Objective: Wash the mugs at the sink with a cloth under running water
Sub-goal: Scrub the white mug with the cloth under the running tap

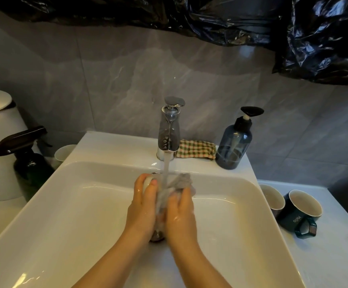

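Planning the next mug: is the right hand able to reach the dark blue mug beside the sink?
Likely yes: the dark blue mug lies on that side, uncovered, though the right hand grips the grey cloth now.

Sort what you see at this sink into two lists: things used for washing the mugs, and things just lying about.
In use: left hand, pale mug, right hand, grey cloth, tap, running water, sink, blue mug and second mug waiting on the counter.

Lying about: spray bottle, white cup, checked cloth, soap bottle, black plastic sheet.
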`<state>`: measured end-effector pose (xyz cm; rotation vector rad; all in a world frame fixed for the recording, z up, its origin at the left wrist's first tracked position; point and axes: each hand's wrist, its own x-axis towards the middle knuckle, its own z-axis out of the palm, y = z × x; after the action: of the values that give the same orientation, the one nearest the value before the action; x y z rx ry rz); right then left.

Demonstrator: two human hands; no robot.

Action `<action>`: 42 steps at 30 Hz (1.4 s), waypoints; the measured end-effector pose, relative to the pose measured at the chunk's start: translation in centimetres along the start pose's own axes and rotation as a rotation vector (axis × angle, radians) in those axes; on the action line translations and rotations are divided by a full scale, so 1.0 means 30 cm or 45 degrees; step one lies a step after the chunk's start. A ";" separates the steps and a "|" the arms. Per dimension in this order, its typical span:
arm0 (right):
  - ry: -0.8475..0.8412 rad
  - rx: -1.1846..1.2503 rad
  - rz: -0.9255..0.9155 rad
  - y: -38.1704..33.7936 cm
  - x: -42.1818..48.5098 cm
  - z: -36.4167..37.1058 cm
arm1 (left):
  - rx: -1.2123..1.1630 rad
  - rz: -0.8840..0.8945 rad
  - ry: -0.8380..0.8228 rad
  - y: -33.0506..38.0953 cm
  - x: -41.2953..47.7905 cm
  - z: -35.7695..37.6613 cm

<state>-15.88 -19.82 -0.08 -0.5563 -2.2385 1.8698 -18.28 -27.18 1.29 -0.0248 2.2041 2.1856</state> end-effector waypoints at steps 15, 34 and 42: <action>-0.059 0.400 0.273 -0.055 0.002 0.001 | 0.027 -0.012 -0.096 -0.014 0.005 -0.029; -0.141 0.285 0.254 0.007 -0.029 0.033 | 0.025 -0.159 0.036 0.002 0.012 -0.029; -0.069 0.655 0.541 -0.066 0.001 -0.060 | -0.201 -0.251 -0.027 0.010 0.000 0.002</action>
<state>-15.59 -18.44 2.19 -0.9384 -1.6395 2.5664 -18.29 -27.12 1.57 -0.2126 1.9214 2.2314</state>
